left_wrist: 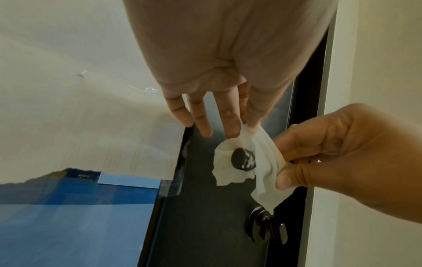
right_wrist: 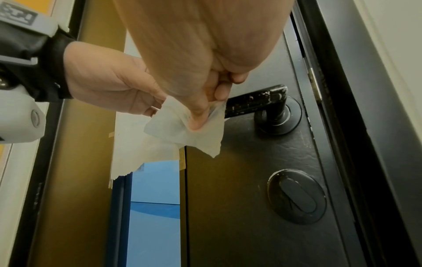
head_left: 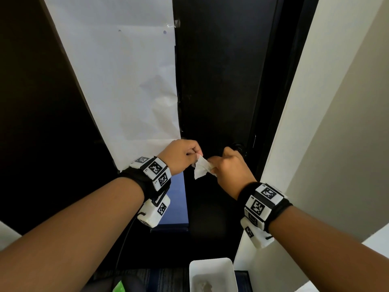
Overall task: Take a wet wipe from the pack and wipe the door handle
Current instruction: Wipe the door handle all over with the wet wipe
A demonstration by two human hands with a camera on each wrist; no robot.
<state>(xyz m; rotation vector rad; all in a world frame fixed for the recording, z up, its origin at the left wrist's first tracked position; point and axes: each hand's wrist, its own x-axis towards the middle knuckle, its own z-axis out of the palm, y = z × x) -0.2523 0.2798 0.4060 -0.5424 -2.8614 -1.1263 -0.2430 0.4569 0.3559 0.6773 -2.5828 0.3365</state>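
Both hands are up in front of a black door point(head_left: 221, 70), and between them hangs a white wipe point(head_left: 202, 167), crumpled and partly unfolded. The left hand point(head_left: 182, 155) pinches one top corner of it between thumb and forefinger; from the left wrist view its other fingers point(left_wrist: 200, 115) are nearly straight and spread, touching nothing. The right hand point(head_left: 229, 165) grips the other side of the wipe, fingers curled and the thumb pressed down over the bunched edge. The wipe sags between the two grips, its loose lower edge hanging free. It sits just in front of the free end of the handle point(right_wrist: 255, 101), a black lever with chipped, speckled paint that runs back to a round rose near the door's edge; in the left wrist view the lever's tip shows dark against the white sheet, but I cannot tell whether the wipe touches it. Below the handle is a round black lock point(right_wrist: 297, 196) with a thumb turn. To the left of the door a big sheet of white paper point(head_left: 117, 81) covers a glass panel, with blue showing under its torn lower edge. Down on the floor stands a white bin point(head_left: 212, 268) with something crumpled inside, and a bit of green packaging point(head_left: 119, 287) lies to its left.
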